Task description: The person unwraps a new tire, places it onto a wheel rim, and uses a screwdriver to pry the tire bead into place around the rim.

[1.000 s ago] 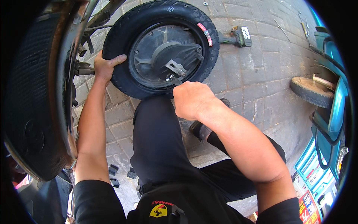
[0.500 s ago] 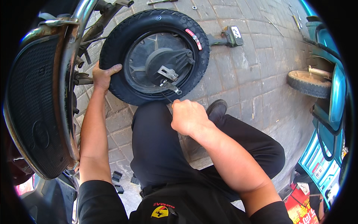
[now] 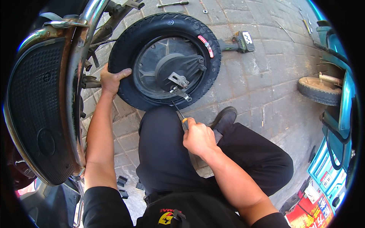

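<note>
A black scooter wheel [image 3: 129, 89] with a ribbed hub and a bolted brake arm leans tilted against my left knee. Its left side is gripped by my left hand [image 3: 113, 80], thumb over the tire's sidewall and fingers behind it. In front of the wheel my right hand [image 3: 200, 138] is closed around a screwdriver [image 3: 185, 121] with a yellow-orange handle. The thin shaft reaches to the near edge of the rim, where the tip sits between rim and tire, close below the brake arm; whether it is wedged in I cannot tell.
A vehicle's rusty frame and black footboard [image 3: 36, 110] stand close on my left. Beyond the wheel lies a cordless power tool [image 3: 237, 42], with a wrench [image 3: 173, 4] and a nut [image 3: 205, 11] farther off. At right are a turquoise vehicle [image 3: 345, 98] and a small dirty wheel [image 3: 319, 91].
My right hand has drawn back toward me, uncovering more of the screwdriver's shaft and handle. My left hand keeps its hold on the tire. The whole view has shifted slightly.
</note>
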### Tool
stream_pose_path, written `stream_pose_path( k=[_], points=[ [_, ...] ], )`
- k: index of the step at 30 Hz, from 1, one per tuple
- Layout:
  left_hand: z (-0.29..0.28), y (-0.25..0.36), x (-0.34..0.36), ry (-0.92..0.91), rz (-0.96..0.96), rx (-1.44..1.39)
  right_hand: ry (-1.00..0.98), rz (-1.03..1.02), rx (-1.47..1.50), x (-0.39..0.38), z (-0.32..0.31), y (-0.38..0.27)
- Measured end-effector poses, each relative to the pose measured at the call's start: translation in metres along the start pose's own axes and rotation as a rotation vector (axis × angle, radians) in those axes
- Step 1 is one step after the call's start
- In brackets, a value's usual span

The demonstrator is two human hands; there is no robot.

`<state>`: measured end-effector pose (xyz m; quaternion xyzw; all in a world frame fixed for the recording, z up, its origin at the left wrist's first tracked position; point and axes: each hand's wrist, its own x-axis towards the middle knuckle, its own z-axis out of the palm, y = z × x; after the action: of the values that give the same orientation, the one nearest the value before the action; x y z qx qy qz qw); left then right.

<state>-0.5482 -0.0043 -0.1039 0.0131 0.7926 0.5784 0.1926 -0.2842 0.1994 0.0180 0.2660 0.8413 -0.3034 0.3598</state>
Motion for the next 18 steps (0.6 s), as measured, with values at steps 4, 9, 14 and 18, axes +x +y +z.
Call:
stream_pose_path(
  k=[4,9,14,18],
  points=[
    [0.001,0.001,-0.001,-0.014,-0.051,-0.043,-0.058,0.002,0.018,0.006,-0.012,-0.001],
    [0.001,0.003,-0.001,-0.012,-0.035,-0.053,-0.158,0.027,-0.040,0.026,-0.049,-0.012],
    [0.000,0.003,-0.001,-0.020,-0.031,-0.047,-0.261,0.011,-0.162,0.047,-0.074,-0.025],
    [-0.001,0.004,-0.002,-0.020,-0.054,-0.051,-0.264,0.005,-0.175,0.043,-0.068,-0.024]
  ],
)
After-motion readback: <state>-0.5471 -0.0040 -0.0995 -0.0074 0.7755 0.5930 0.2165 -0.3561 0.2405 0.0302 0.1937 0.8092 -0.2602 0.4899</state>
